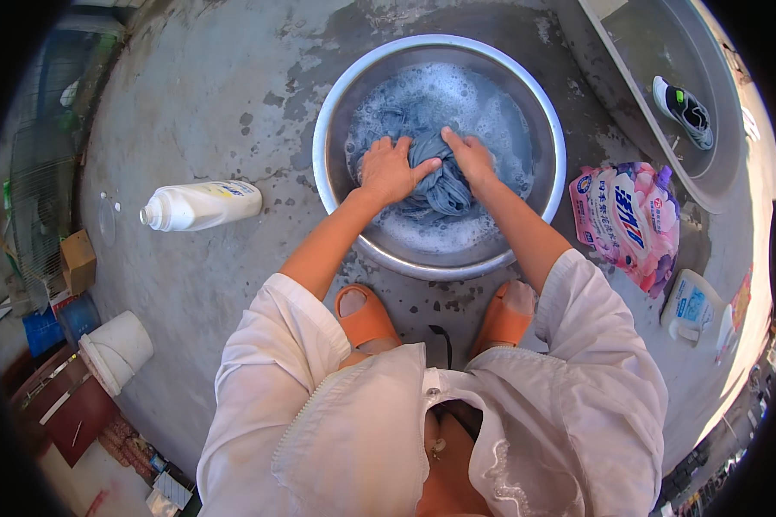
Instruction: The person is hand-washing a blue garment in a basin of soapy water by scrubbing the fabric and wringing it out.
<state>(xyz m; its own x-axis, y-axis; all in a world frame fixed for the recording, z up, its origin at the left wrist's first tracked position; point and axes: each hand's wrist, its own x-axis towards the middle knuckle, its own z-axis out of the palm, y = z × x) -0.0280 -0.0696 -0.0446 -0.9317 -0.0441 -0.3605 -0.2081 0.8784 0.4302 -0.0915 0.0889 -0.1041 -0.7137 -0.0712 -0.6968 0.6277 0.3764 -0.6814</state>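
Cloth soaked and lathered, not yet out of the suds

Well left of the basin (pixel 440 270), toward our own side, we see a white bucket (pixel 122 349); nearer, a white bottle (pixel 202 207) lies on the floor (pixel 233 60). In the basin, our left hand (pixel 390 172) grips the near-left side of a bunched blue-grey cloth (pixel 447 191), thumb across its folds. The cloth sits mid-basin, partly under foamy water (pixel 491 108). Our right hand (pixel 472 162) grips its right side; we cannot tell how tightly either squeezes, since some fingertips are hidden.

By our judgement the wetting and lathering are done and the hand-working is under way; wringing and rinsing seem left.

Right of the basin, we have a pink-purple pouch (pixel 627 215) just beside it, then, farther out, a white jug (pixel 692 303) and a grey tub (pixel 674 39) with a dark shoe (pixel 688 114) inside.
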